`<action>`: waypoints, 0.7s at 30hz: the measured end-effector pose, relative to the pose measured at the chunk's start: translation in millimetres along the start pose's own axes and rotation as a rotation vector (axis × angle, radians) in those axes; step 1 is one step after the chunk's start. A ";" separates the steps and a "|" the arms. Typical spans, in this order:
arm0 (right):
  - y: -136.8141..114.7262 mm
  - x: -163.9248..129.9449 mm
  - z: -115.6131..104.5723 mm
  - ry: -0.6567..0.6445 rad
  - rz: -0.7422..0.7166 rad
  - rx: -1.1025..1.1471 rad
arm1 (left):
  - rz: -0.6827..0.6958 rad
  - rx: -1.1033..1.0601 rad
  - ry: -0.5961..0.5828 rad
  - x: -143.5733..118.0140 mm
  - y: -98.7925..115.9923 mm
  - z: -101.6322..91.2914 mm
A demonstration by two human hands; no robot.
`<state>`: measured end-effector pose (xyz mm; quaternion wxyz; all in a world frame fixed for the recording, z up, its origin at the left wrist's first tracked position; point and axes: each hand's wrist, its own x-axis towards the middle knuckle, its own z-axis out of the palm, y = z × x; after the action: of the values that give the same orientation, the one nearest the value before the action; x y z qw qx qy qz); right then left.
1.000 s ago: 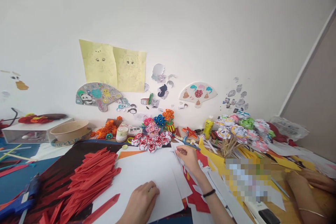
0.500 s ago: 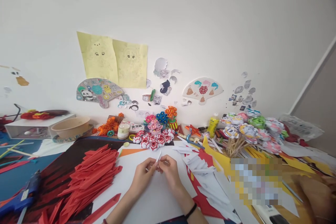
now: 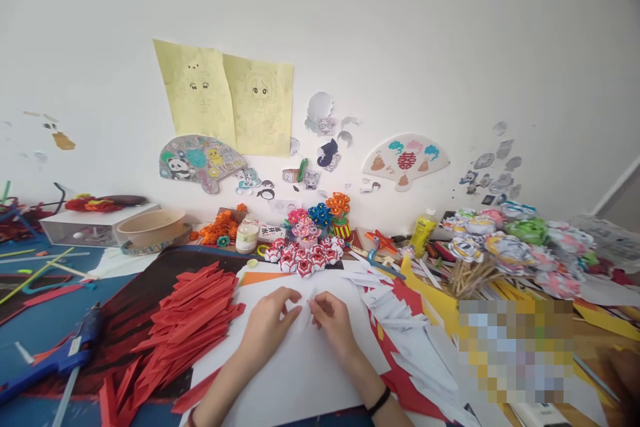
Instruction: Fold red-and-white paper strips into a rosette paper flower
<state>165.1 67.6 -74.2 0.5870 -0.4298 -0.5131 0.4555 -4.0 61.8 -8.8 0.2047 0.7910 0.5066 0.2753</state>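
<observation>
Over the white paper sheet (image 3: 290,373), my right hand (image 3: 334,323) pinches a small white folded paper piece (image 3: 309,310) between thumb and fingertips. The piece stands out poorly against the white sheet. Just left of it is my left hand (image 3: 273,320), its thumb and index finger apart with nothing visible between them. A pile of red folded paper strips (image 3: 193,327) lies left of my left hand. White folded paper strips (image 3: 400,323) lie on red paper to the right of my right hand.
Red and white paper flowers (image 3: 300,259) stand behind my hands, beside a glue jar (image 3: 247,235). A blue glue gun (image 3: 75,350) lies at left. A yellow bottle (image 3: 423,232) and a bunch of paper flowers on sticks (image 3: 473,273) stand at right. Part of another person's hand (image 3: 627,370) shows at the right edge.
My left hand has come away from the white paper piece, and its fingers have spread. My right hand still holds the piece. The whole view has shifted slightly.
</observation>
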 end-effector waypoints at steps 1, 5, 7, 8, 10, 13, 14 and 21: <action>0.8 0.4 -0.7 0.008 0.006 -0.011 | -0.004 0.057 -0.013 -3.4 -1.3 -10.8; 0.9 0.0 -0.1 0.008 0.019 -0.029 | -0.068 0.284 -0.117 -28.6 -10.2 -48.2; 0.5 -0.9 1.3 -0.001 0.019 -0.028 | -0.119 0.387 -0.177 -44.2 -13.1 -57.9; 0.5 -1.5 2.0 -0.004 0.020 -0.028 | -0.151 0.516 -0.261 -51.0 -13.8 -60.2; 0.4 -2.5 3.0 -0.007 0.025 -0.028 | -0.177 0.651 -0.340 -61.0 -14.3 -61.2; 0.1 -4.0 3.2 -0.011 0.032 -0.029 | -0.164 0.701 -0.352 -66.4 -16.6 -57.6; -0.1 -4.4 3.1 -0.011 0.033 -0.030 | -0.153 0.683 -0.344 -66.4 -18.0 -56.0; -2.9 -6.2 4.6 0.010 0.037 -0.047 | -0.063 0.416 -0.259 -48.3 -14.8 -48.3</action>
<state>160.4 61.1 -72.2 0.5708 -0.4551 -0.5127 0.4518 -61.3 25.8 8.2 0.1092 0.8285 0.5465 0.0546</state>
